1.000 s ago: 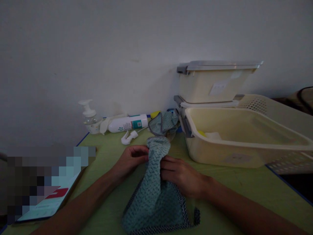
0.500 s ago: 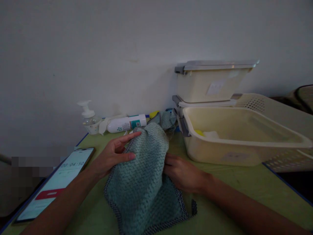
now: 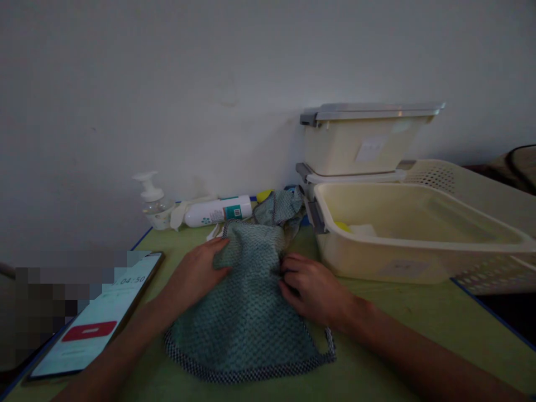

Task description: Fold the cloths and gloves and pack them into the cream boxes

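Observation:
A blue-green textured cleaning cloth (image 3: pixel 247 312) with a black-and-white checked border spreads over the table in front of me. A small hanging loop sticks out at its near right corner. My left hand (image 3: pixel 196 276) grips the cloth's far left side, thumb and fingers around a fold. At the opposite side my right hand (image 3: pixel 312 287) pinches the edge in curled fingers. Between the hands the cloth is bunched and slightly raised. Just beyond it lies a crumpled cloth (image 3: pixel 278 206) of similar colour.
A phone (image 3: pixel 96 312) showing a timer lies at the left. Along the wall are a pump bottle (image 3: pixel 153 204) and a white bottle (image 3: pixel 218 211) on its side. To the right stand an open cream bin (image 3: pixel 377 259), a lidded box (image 3: pixel 343 145) and a perforated basket (image 3: pixel 481 184).
The cloth has come down flatter, its near edge now spread across the table. My left hand has lowered a little and closed on the cloth's side; my right hand keeps its pinch.

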The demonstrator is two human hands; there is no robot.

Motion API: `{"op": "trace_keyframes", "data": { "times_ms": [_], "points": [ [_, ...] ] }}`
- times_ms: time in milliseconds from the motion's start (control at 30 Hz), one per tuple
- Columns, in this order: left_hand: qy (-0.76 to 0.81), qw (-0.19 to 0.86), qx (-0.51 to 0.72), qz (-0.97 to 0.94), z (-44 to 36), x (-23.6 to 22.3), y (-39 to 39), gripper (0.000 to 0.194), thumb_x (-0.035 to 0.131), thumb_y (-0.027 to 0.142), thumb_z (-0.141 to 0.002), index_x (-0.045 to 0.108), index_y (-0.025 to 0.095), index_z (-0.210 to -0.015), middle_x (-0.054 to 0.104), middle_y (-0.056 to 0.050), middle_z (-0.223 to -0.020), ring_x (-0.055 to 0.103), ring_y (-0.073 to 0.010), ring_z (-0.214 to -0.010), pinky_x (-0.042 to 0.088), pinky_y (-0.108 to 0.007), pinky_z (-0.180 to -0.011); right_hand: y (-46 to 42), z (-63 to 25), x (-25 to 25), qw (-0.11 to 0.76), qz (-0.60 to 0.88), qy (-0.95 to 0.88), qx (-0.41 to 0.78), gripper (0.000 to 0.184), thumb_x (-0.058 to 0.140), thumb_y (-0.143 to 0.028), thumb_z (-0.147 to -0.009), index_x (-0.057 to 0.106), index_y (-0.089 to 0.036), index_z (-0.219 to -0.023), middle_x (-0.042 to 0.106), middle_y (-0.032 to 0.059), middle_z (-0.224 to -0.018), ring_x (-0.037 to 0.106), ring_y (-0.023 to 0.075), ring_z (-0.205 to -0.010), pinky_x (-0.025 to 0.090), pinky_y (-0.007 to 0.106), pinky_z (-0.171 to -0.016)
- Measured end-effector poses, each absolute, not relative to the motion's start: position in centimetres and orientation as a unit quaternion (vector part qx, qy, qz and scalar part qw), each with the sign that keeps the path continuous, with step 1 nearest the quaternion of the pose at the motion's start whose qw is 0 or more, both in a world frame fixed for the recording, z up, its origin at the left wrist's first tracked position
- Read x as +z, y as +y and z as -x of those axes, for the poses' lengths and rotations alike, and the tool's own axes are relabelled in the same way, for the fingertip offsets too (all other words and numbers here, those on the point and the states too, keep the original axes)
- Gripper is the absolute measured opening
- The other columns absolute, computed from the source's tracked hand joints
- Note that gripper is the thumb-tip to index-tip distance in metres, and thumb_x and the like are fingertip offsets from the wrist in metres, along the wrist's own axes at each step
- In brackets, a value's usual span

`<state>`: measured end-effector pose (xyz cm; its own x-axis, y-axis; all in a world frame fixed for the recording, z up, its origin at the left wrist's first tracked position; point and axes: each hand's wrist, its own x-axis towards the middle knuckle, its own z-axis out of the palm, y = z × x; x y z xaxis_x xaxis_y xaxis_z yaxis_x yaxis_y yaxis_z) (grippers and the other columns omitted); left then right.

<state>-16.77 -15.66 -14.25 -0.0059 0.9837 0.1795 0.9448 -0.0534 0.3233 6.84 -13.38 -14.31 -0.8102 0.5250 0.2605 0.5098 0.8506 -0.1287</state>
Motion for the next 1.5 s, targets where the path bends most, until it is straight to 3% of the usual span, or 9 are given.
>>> {"op": "trace_keyframes", "data": {
  "times_ms": [200,333,633,767,867,967,1133,1333,1500],
  "points": [
    [0.712,0.023,0.030,-0.701,16.4,-12.8,-16.7,0.026,0.048,0.027,-0.082,0.065,0.017,-0.099,0.065,-0.011,-0.110,0.063,-0.0299,-0.098,0.047,-0.040,-0.081,-13.4,-7.3,-13.5,0.085,0.311,-0.945,-0.052,0.025,0.048,-0.016,-0.081,0.066,-0.013,-0.064,0.062,0.0056,-0.063,0.056,0.0172,-0.068,0.043,0.032,-0.072],
    [0.734,-0.015,-0.059,-0.676,15.8,-11.7,-17.2,0.033,0.043,0.039,-0.086,0.066,0.015,-0.084,0.067,-0.013,-0.088,0.065,-0.0319,-0.083,0.048,-0.039,-0.066,-13.7,-7.5,-12.9,0.069,0.324,-0.942,-0.057,0.024,0.051,-0.021,-0.076,0.063,-0.014,-0.057,0.063,0.0066,-0.061,0.057,0.0199,-0.068,0.041,0.038,-0.078],
    [0.728,-0.143,-0.069,-0.667,15.5,-11.6,-18.3,0.050,0.039,0.049,-0.089,0.067,0.010,-0.073,0.061,-0.014,-0.082,0.060,-0.0333,-0.085,0.051,-0.042,-0.062,-14.1,-7.5,-12.8,0.225,0.308,-0.924,-0.028,0.022,0.046,-0.015,-0.078,0.055,-0.015,-0.058,0.054,0.0012,-0.054,0.049,0.0142,-0.057,0.043,0.036,-0.074],
    [0.631,-0.134,0.057,-0.762,15.0,-12.3,-17.7,0.032,0.036,0.024,-0.092,0.065,0.013,-0.084,0.062,-0.011,-0.095,0.059,-0.0261,-0.093,0.050,-0.041,-0.080,-13.9,-7.3,-13.4,0.212,0.291,-0.933,0.013,0.018,0.043,-0.010,-0.083,0.059,-0.013,-0.078,0.060,0.0069,-0.075,0.054,0.0159,-0.066,0.047,0.030,-0.064],
    [0.550,-0.063,0.154,-0.818,14.2,-13.8,-17.3,0.028,0.034,0.016,-0.092,0.062,0.015,-0.095,0.061,-0.009,-0.105,0.057,-0.0214,-0.101,0.047,-0.039,-0.091,-13.8,-6.9,-14.3,0.183,0.261,-0.946,0.064,0.025,0.041,-0.004,-0.082,0.061,-0.011,-0.095,0.061,0.0112,-0.095,0.057,0.0183,-0.085,0.050,0.032,-0.077],
    [0.497,0.008,0.158,-0.853,13.9,-15.6,-17.0,0.027,0.041,0.022,-0.091,0.055,0.017,-0.114,0.054,-0.009,-0.125,0.048,-0.0204,-0.118,0.040,-0.038,-0.102,-13.7,-6.5,-15.0,0.166,0.243,-0.950,0.101,0.033,0.042,-0.003,-0.079,0.059,-0.010,-0.107,0.058,0.0136,-0.110,0.054,0.0198,-0.104,0.046,0.034,-0.092],
    [0.519,0.039,0.095,-0.849,14.5,-16.7,-16.6,0.047,0.036,0.038,-0.093,0.041,0.015,-0.133,0.034,-0.012,-0.145,0.028,-0.0253,-0.135,0.026,-0.045,-0.110,-13.9,-6.4,-15.2,0.129,0.255,-0.954,0.086,0.039,0.044,-0.010,-0.080,0.054,-0.004,-0.118,0.051,0.0178,-0.125,0.043,0.0249,-0.122,0.037,0.038,-0.104],
    [0.583,0.017,0.051,-0.810,14.3,-16.7,-16.9,0.058,0.028,0.049,-0.092,0.030,0.018,-0.140,0.024,-0.009,-0.149,0.019,-0.0313,-0.137,0.023,-0.053,-0.108,-14.4,-6.7,-15.0,0.067,0.322,-0.944,0.029,0.048,0.038,-0.026,-0.090,0.041,-0.007,-0.134,0.038,0.0175,-0.142,0.033,0.0347,-0.130,0.031,0.057,-0.103],
    [0.654,-0.032,0.039,-0.755,13.6,-17.0,-17.3,0.074,0.033,0.059,-0.086,0.033,0.007,-0.138,0.029,-0.018,-0.146,0.025,-0.0382,-0.133,0.028,-0.054,-0.105,-14.5,-6.9,-14.8,0.038,0.372,-0.928,0.002,0.053,0.043,-0.030,-0.088,0.043,0.000,-0.131,0.039,0.0216,-0.139,0.037,0.0358,-0.127,0.035,0.052,-0.102]
  ]
}}
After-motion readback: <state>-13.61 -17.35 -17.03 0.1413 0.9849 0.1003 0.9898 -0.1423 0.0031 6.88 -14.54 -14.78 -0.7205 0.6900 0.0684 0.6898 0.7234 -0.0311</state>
